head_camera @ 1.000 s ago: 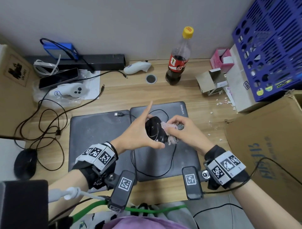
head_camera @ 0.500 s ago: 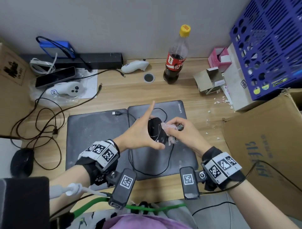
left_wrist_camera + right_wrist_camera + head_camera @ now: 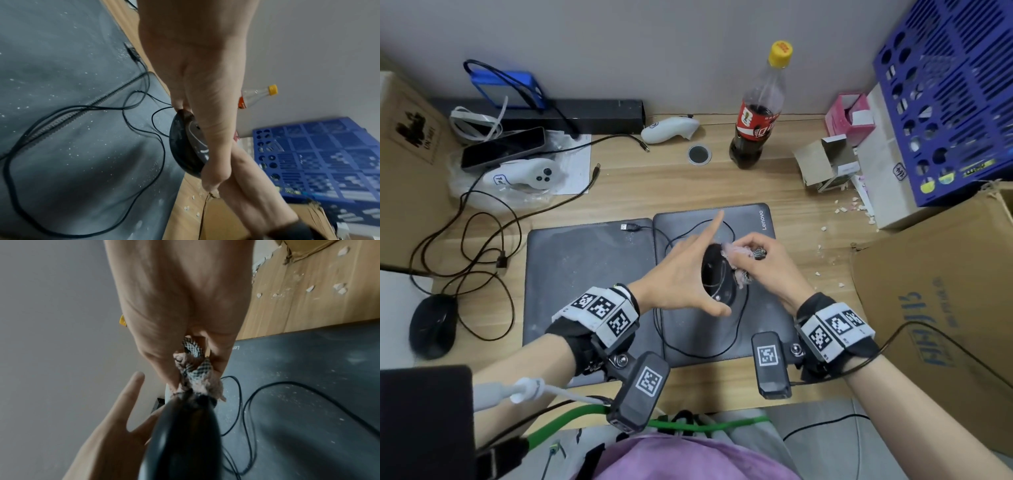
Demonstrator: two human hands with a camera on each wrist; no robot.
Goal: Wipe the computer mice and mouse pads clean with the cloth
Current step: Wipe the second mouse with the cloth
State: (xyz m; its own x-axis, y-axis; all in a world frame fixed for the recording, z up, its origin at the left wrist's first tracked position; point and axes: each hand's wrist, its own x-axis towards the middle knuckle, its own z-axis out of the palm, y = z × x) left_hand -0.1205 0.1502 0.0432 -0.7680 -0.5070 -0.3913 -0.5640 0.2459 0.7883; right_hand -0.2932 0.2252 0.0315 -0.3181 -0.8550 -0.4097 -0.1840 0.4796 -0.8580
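Observation:
My left hand (image 3: 688, 274) holds a black wired mouse (image 3: 717, 277) lifted above the right mouse pad (image 3: 767, 325), thumb under its near end, index finger pointing straight out. My right hand (image 3: 763, 263) grips a bunched pink and checked cloth (image 3: 738, 255) and presses it against the mouse's far right side. In the right wrist view the cloth (image 3: 195, 373) meets the mouse (image 3: 185, 434) at its tip. In the left wrist view the mouse (image 3: 185, 146) shows edge-on behind my palm. A second grey pad (image 3: 585, 274) lies to the left, dusted with specks. A second black mouse (image 3: 433, 325) sits at the desk's left edge.
The mouse cable (image 3: 688, 346) loops over the right pad. A cola bottle (image 3: 758, 113), small open box (image 3: 825, 164) and blue crate (image 3: 948, 102) stand at the back right, a large cardboard box (image 3: 945, 308) on the right. Controllers, a phone and tangled cables (image 3: 476, 240) fill the left.
The cloth in my right hand has shifted slightly up along the mouse's far side. My left hand still holds the mouse in much the same place.

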